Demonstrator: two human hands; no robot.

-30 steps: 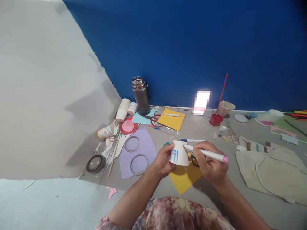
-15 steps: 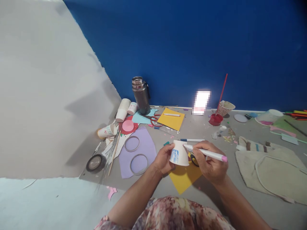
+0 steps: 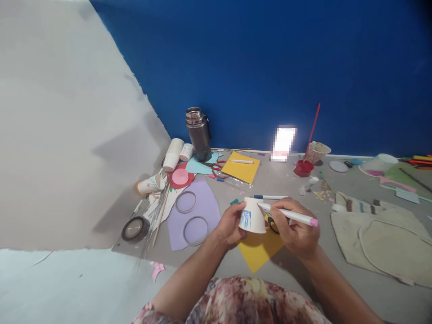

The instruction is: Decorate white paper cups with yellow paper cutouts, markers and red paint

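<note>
Item: white paper cup (image 3: 252, 217), inverted, base uppermost, patch of blue strokes on its wall; held just above a yellow sheet (image 3: 259, 249) at centre of the floor. Left hand (image 3: 230, 224) at the cup's 9 o'clock, fingers curled closed round the wall. Right hand (image 3: 294, 229) at its 3 o'clock, fingers pinched shut on a white marker (image 3: 288, 215) with a pink end cap, tip touching the cup's upper wall. Handling, by judgement: very light, thin-walled, easily dented; best held with light pressure near the stiffer rim or base, clear of wet ink. Surroundings: second marker (image 3: 270, 197) on the floor at 12 o'clock, just beyond the cup; dark roll (image 3: 273, 225), partly hidden, under the right hand; lilac sheet (image 3: 197, 216) carrying two rings at 9 o'clock; tape roll (image 3: 135, 228) further out; metal flask (image 3: 198, 134) at 11 o'clock; red paint pot (image 3: 303, 168) at 1 o'clock; beige cloth (image 3: 381, 236) at 3 o'clock. Nothing crowds the cup.
</note>
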